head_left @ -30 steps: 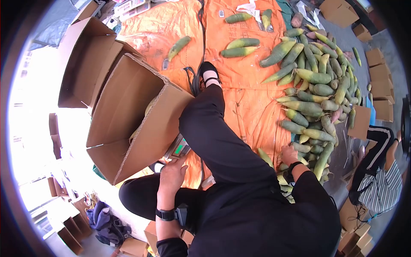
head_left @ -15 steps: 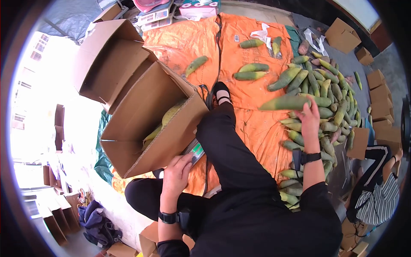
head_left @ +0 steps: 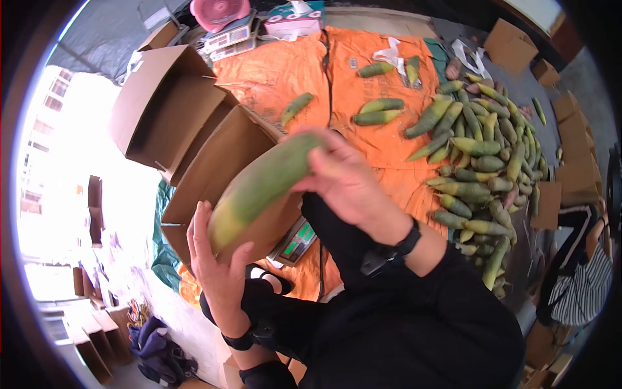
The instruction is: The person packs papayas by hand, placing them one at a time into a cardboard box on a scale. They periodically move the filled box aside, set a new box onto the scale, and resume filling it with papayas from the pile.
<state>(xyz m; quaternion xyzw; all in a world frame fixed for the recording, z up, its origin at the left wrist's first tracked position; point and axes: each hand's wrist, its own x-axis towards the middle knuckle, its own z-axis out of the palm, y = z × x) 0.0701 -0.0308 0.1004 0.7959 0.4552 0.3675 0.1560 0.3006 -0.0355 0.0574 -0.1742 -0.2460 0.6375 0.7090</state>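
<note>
Two hands have one long green radish [head_left: 262,185] between them, tilted, its darker end up toward the right hand [head_left: 343,181] and its yellowish end down by the left hand [head_left: 217,259]. The right grip is clamped on the darker end; the left grip is apart, thumb and fingers spread around the yellowish end, contact unclear. Each wrist wears one black band. Behind the radish stands the nearer of two large open cartons [head_left: 214,146], its inside partly hidden. Just beside that carton is one scale [head_left: 295,245] with a green display. On the orange sheet [head_left: 363,146] lie five separate radishes [head_left: 382,104]: one alone, two side by side, two near a white plastic bag [head_left: 391,53]. To the right is a heap [head_left: 483,162], too crowded to count. Farther off are a second white bag, one pink basin [head_left: 220,11] and one person in stripes [head_left: 583,292].
</note>
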